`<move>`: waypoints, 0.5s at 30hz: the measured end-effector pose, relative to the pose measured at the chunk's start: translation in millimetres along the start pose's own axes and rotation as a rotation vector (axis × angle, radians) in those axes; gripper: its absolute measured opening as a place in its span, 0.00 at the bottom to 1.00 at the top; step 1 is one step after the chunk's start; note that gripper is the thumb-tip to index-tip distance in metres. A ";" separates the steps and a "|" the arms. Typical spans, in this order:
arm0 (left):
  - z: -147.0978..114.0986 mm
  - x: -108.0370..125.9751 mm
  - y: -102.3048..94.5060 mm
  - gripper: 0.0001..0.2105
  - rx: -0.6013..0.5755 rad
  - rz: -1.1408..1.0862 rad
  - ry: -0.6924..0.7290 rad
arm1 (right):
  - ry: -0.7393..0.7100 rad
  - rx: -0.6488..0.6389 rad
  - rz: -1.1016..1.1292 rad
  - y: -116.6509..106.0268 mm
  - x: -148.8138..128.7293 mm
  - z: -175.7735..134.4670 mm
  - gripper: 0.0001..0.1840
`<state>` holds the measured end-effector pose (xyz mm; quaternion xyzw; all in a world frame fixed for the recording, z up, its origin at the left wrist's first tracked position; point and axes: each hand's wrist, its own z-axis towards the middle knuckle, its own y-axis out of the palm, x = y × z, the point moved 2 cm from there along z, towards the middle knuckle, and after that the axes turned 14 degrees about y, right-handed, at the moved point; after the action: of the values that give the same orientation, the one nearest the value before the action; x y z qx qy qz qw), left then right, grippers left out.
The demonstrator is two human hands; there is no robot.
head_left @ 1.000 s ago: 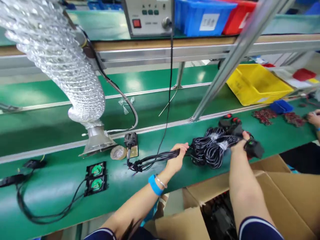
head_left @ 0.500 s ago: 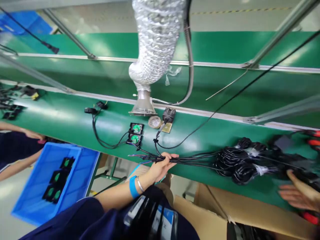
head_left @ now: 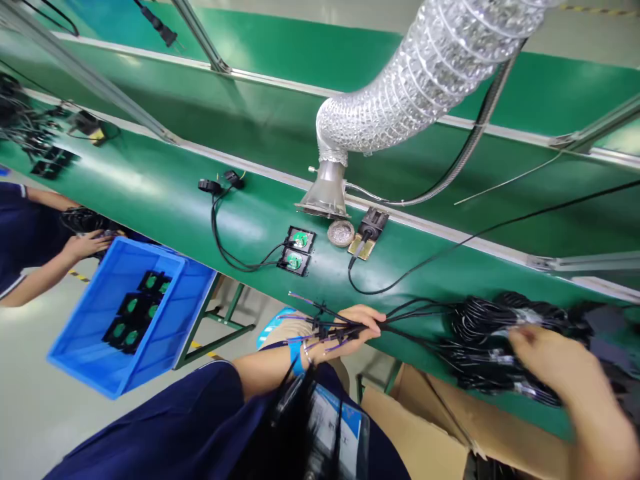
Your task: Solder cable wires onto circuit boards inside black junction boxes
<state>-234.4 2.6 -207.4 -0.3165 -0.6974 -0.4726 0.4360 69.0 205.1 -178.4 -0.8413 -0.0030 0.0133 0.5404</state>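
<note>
A silver foil duct (head_left: 400,100) bends down into a metal hood (head_left: 325,191) over the counter (head_left: 150,180). A blue plastic bin (head_left: 173,320) stands beside the counter's near edge.

**Tight lanes, crowded right side**

Green bench (head_left: 145,180) passable left of looped cable (head_left: 247,268). Metal funnel (head_left: 325,192) hangs low at back. Black cord (head_left: 480,233) slants across to its right; slim lane between cord and cable bundle (head_left: 345,328). Coils (head_left: 483,317) block right; gap beneath blurred right hand (head_left: 550,357) hard to judge.

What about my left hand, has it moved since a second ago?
Yes. Judged against the metal hood, your left hand has moved left along the green bench and nearer its front edge.
</note>
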 end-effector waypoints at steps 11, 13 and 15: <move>23.4 -73.4 -50.3 0.07 0.448 -0.106 -0.506 | -0.385 -0.373 -0.039 93.7 -264.7 -20.5 0.19; 38.4 -70.2 -55.8 0.07 0.427 -0.039 -0.575 | -0.302 -0.347 0.061 83.0 -256.4 -22.3 0.18; 51.4 -63.6 -57.1 0.08 0.375 0.044 -0.627 | -0.230 -0.303 0.190 68.2 -238.4 -31.5 0.20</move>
<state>-272.3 28.6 -295.9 -0.3754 -0.8647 -0.2071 0.2617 -169.2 143.4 -222.7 -0.9023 0.0125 0.1595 0.4003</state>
